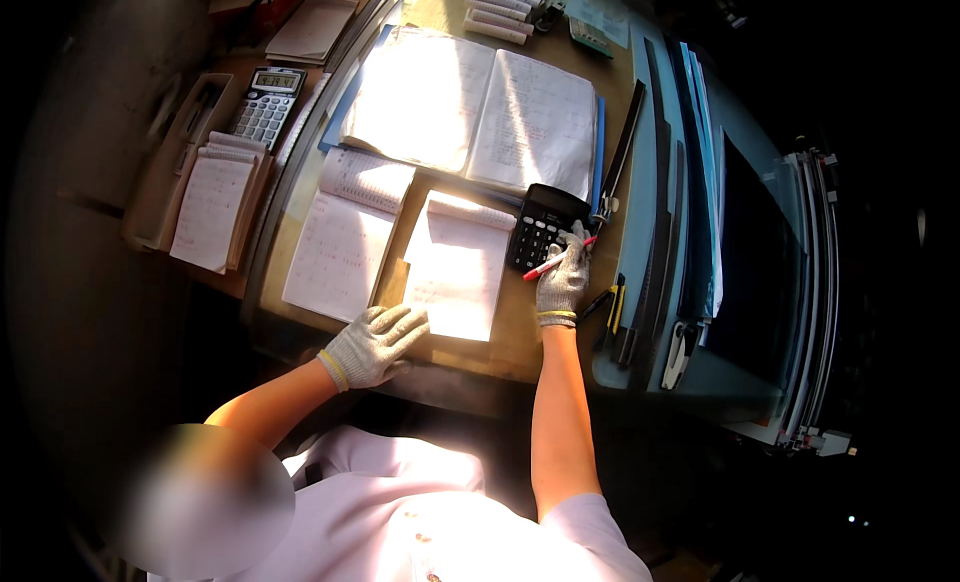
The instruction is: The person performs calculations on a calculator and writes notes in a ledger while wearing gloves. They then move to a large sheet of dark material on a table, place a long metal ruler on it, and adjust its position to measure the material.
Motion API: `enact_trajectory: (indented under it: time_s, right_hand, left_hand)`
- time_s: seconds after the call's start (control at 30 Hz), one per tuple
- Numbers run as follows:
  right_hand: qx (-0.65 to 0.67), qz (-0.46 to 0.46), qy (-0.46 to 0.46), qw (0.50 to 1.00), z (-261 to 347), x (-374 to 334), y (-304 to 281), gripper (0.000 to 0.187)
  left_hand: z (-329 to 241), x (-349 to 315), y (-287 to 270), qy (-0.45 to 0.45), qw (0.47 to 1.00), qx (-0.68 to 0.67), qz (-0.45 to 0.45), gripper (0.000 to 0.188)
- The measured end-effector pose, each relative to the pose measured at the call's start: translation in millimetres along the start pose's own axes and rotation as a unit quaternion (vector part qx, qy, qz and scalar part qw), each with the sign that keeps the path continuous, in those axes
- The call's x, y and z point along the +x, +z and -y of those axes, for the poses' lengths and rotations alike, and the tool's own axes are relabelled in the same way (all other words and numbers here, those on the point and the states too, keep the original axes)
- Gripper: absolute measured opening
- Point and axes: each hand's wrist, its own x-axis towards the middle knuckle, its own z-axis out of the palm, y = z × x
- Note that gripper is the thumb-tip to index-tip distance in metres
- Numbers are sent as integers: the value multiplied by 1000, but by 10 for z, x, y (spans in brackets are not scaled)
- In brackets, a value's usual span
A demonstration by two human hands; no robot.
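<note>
Both hands wear pale knit gloves with yellow cuffs. My left hand [372, 347] rests near the table's front edge, fingers stretched out, their tips at the lower left corner of a sunlit notepad [458, 267]. A red and white pen [558, 259] is held in my right hand [564, 280], which lies at the right side of a black calculator [545, 217]. Its fingers reach onto the calculator's lower right keys and partly hide them. Left of the sunlit pad lies another notepad [340, 247] with handwriting. Behind the pads, a large ledger [530, 122] lies open.
A silver calculator [266, 107], a pad stack [213, 200] and a tray [150, 207] sit at the left. Right of my hand are a yellow and black cutter [616, 304], dark strips [655, 202] and a white-handled tool [680, 356]. Rolled papers [498, 12] lie at the back.
</note>
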Motion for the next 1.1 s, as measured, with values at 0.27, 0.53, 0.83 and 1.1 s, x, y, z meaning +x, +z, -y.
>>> enact_trajectory:
  time_s: [0.27,0.53,0.83,1.1]
  right_hand:
    - [-136,38,-74,987,77,3,-83,32]
    - [-188,-34,-97,977,313,-355,-142,44]
    - [-166,20,-84,982,539,-614,-126,43]
    - [-67,26,-110,991,539,-633,-90,43]
  left_hand:
    - [-28,0,-24,-11,1000,0,0,80]
    - [-15,-18,-13,-13,1000,2,23,79]
    - [-20,-1,-36,-7,1000,0,17,78]
    - [-27,15,-49,-8,1000,3,19,79]
